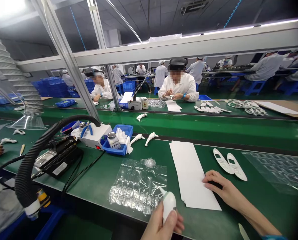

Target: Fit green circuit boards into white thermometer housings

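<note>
My left hand (164,225) is closed around a white handheld device (169,205) with a rounded body and a narrow pointed tip, held upright near the bench's front edge. Behind it lies a clear plastic blister sheet (135,186) with rows of small pockets. To the right, a stack of long white paper sheets (189,175) rests on the green bench. The fingertips of my right hand (220,186) come together in a pinch at the stack's right edge. Just beyond that hand are two white oval shell parts (230,164), each with a cut-out.
A white box (95,135) with a red switch stands left, beside a blue tray (115,150) holding a bottle. A black flexible hose (26,166) arches at the left. More clear plastic (276,166) lies right. A green strip (214,128) runs between benches; people sit opposite.
</note>
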Demonstrator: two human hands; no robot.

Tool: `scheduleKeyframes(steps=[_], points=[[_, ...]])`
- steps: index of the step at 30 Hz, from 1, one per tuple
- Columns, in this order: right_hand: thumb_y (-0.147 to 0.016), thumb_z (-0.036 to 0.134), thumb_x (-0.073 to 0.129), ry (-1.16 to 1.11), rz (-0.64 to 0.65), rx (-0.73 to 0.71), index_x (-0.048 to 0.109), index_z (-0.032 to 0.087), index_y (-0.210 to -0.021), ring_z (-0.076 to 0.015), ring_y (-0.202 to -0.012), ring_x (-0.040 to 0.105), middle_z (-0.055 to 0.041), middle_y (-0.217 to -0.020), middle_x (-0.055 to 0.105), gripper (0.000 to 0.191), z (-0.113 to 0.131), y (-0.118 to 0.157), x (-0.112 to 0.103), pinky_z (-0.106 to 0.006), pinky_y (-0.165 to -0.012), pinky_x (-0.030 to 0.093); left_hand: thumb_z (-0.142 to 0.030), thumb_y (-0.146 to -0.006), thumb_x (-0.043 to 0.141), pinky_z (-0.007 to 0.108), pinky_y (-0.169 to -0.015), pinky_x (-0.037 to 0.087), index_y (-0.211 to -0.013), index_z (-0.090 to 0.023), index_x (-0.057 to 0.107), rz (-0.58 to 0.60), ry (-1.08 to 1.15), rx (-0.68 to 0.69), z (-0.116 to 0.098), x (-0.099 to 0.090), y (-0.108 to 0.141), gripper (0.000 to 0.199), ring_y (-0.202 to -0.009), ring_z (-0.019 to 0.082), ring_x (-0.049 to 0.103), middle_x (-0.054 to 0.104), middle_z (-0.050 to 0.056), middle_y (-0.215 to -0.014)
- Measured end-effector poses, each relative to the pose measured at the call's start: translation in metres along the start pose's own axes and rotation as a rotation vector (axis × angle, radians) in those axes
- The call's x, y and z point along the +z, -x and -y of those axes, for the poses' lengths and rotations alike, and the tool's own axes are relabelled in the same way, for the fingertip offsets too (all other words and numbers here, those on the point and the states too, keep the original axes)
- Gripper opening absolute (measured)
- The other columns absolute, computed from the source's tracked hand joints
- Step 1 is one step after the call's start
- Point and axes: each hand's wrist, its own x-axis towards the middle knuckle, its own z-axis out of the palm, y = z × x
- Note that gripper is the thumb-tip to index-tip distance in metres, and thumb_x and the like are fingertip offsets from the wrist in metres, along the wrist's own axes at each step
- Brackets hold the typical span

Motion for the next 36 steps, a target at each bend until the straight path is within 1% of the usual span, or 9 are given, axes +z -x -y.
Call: scheduleKeyframes(steps=[5, 12, 15, 17, 19, 21, 25, 27, 36], points=[[-0.087, 0.038, 0.051, 0.033, 0.005, -0.039, 0.058, 0.021, -0.075, -0.0214, -0.081, 0.051, -0.0043, -0.082, 0.054, 0.022, 0.012, -0.008, 0.000, -0.035, -0.075, 0.042, -0.054, -0.088, 0.048, 0.034, -0.097, 0.038, -0.123, -0.018, 0.054, 0.098, -0.215, 0.149, -0.011, 0.030, -0.035, 0.050, -0.109, 0.022, 0.054, 0.061, 0.010, -0.116], [-0.090, 0.041, 0.044, -0.036, -0.176, -0.049, 0.049, 0.022, -0.073, -0.0189, -0.074, 0.048, -0.0027, -0.078, 0.051, 0.026, 0.012, -0.003, 0.004, -0.033, -0.071, 0.042, -0.051, -0.090, 0.045, 0.037, -0.095, 0.039, -0.121, -0.017, 0.054, 0.038, -0.452, 0.213, -0.006, 0.040, -0.064, 0.047, -0.110, 0.025, 0.053, 0.059, 0.012, -0.119], [-0.092, 0.045, 0.040, -0.102, -0.314, -0.009, 0.047, 0.022, -0.080, -0.0175, -0.073, 0.049, -0.0023, -0.078, 0.050, 0.026, 0.021, 0.005, 0.000, -0.028, -0.066, 0.044, -0.053, -0.090, 0.044, 0.037, -0.094, 0.041, -0.114, -0.016, 0.055, 0.034, -0.403, 0.233, -0.004, 0.039, -0.067, 0.046, -0.106, 0.024, 0.055, 0.060, 0.011, -0.111], [-0.090, 0.046, 0.046, -0.159, -0.333, 0.021, 0.051, 0.022, -0.089, -0.0179, -0.076, 0.053, -0.0038, -0.084, 0.054, 0.025, 0.040, 0.012, -0.001, -0.027, -0.066, 0.046, -0.057, -0.088, 0.043, 0.035, -0.083, 0.048, -0.106, -0.013, 0.054, 0.034, -0.243, 0.212, -0.004, 0.039, -0.068, 0.049, -0.089, 0.021, 0.061, 0.062, 0.009, -0.091], [-0.087, 0.046, 0.053, -0.216, -0.274, 0.018, 0.055, 0.022, -0.094, -0.0191, -0.081, 0.055, -0.0053, -0.090, 0.058, 0.024, 0.070, 0.020, 0.002, -0.026, -0.067, 0.046, -0.064, -0.086, 0.042, 0.029, -0.061, 0.050, -0.100, -0.012, 0.050, 0.054, -0.016, 0.155, -0.006, 0.039, -0.067, 0.054, -0.064, 0.016, 0.061, 0.060, 0.005, -0.078], [-0.089, 0.043, 0.052, -0.258, -0.144, -0.041, 0.057, 0.022, -0.089, -0.0186, -0.080, 0.055, -0.0045, -0.086, 0.058, 0.022, 0.105, 0.026, 0.009, -0.026, -0.067, 0.045, -0.068, -0.084, 0.040, 0.022, -0.044, 0.043, -0.096, -0.012, 0.048, 0.073, 0.168, 0.111, -0.009, 0.038, -0.062, 0.058, -0.045, 0.009, 0.054, 0.060, 0.004, -0.076], [-0.097, 0.037, 0.038, -0.281, 0.111, -0.154, 0.050, 0.022, -0.077, -0.0149, -0.073, 0.052, -0.0014, -0.079, 0.054, 0.028, 0.157, 0.027, 0.029, -0.026, -0.069, 0.041, -0.072, -0.082, 0.038, 0.018, -0.037, 0.036, -0.088, -0.010, 0.051, 0.022, 0.327, 0.041, -0.012, 0.033, -0.048, 0.063, -0.035, 0.008, 0.044, 0.054, 0.000, -0.050], [-0.098, 0.036, 0.035, -0.246, 0.128, -0.160, 0.048, 0.022, -0.078, -0.0144, -0.071, 0.050, -0.0012, -0.080, 0.052, 0.028, 0.166, 0.022, 0.038, -0.026, -0.067, 0.039, -0.074, -0.080, 0.040, 0.017, -0.036, 0.035, -0.085, -0.010, 0.052, -0.012, 0.362, 0.010, -0.010, 0.030, -0.042, 0.065, -0.034, 0.009, 0.043, 0.048, -0.001, -0.040], [-0.096, 0.038, 0.039, -0.218, 0.102, -0.139, 0.052, 0.022, -0.080, -0.0157, -0.069, 0.051, -0.0016, -0.079, 0.053, 0.027, 0.168, 0.005, 0.057, -0.027, -0.064, 0.040, -0.082, -0.067, 0.048, 0.019, -0.037, 0.035, -0.089, -0.010, 0.055, -0.064, 0.404, -0.002, -0.008, 0.021, -0.034, 0.075, -0.036, 0.009, 0.045, 0.050, -0.003, -0.046]])
